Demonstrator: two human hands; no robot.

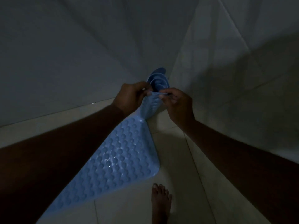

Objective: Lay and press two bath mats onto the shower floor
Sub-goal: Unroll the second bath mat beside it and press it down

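A light blue bath mat point(113, 160) with rows of round bumps lies partly unrolled on the shower floor point(174, 152), running from the lower left up to the corner. Its far end is bunched and lifted off the tiles. My left hand point(131, 97) and my right hand point(178, 104) both pinch that raised edge, close together. Just behind my fingers a still-curled blue roll point(158, 80) stands against the corner; I cannot tell whether it belongs to the same mat or is a second one.
Tiled walls point(80, 54) meet in a corner right behind the roll. A bare foot point(161, 202) stands on the pale tiles to the right of the mat. The room is dim.
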